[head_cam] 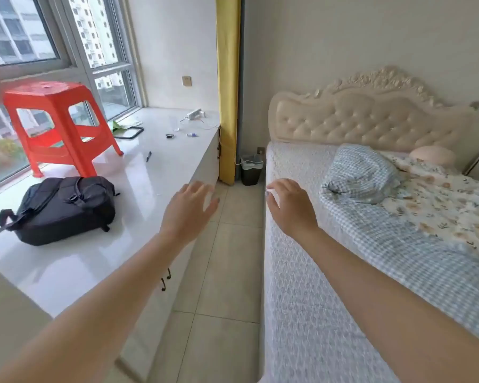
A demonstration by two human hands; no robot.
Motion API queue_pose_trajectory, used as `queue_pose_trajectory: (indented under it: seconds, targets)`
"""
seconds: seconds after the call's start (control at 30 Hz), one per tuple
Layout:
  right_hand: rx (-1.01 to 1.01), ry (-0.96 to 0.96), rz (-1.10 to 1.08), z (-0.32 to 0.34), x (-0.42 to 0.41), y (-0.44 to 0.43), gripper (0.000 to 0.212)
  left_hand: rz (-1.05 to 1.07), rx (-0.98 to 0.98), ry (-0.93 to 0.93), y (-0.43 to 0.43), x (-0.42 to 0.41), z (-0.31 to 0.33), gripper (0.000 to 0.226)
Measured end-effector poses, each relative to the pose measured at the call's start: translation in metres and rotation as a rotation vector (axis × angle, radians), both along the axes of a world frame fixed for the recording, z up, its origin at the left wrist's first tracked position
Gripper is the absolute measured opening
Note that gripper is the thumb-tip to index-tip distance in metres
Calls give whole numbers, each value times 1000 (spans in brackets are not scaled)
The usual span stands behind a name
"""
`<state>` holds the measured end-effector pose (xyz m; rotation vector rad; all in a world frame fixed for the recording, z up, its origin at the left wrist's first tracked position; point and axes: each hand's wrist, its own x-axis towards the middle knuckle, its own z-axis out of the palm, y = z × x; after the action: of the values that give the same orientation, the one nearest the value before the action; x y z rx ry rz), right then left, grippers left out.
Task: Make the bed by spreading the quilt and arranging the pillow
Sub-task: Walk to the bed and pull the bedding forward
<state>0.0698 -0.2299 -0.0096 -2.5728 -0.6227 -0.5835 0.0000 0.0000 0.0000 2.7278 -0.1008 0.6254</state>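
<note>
1. Both bare forearms reach forward from the bottom edge, over the tiled aisle between the window ledge and the bed.
2. The left hand (190,207) hangs in the air above the aisle with fingers spread and loose, holding nothing.
3. The right hand (289,207) is over the near edge of the mattress (302,299), fingers curled downward; whether they pinch the fabric there cannot be told.
4. Just right of the right hand lies the quilt (415,239), checked blue with a floral side showing, rumpled across the mattress and bunched into a lump beyond the hand.
5. Farther right and past that lump, a pale pillow (433,155) rests against the tufted headboard (371,120).
6. Left of the left hand, a black backpack (64,210) lies on the white ledge (150,175).
7. Beyond the backpack stands a red stool (56,123).
8. Ahead of both hands, a small bin (250,168) sits beside the yellow curtain (227,87).
</note>
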Motion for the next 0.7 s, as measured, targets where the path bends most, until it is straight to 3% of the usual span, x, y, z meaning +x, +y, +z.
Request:
queue_pose_trajectory:
  seconds: [0.3, 0.7]
  targets:
    - [33, 302, -20, -90, 100, 66, 26, 53, -89, 193, 76, 101, -85, 31]
    - [67, 560, -113, -138, 330, 83, 27, 39, -142, 446, 98, 354, -127, 28]
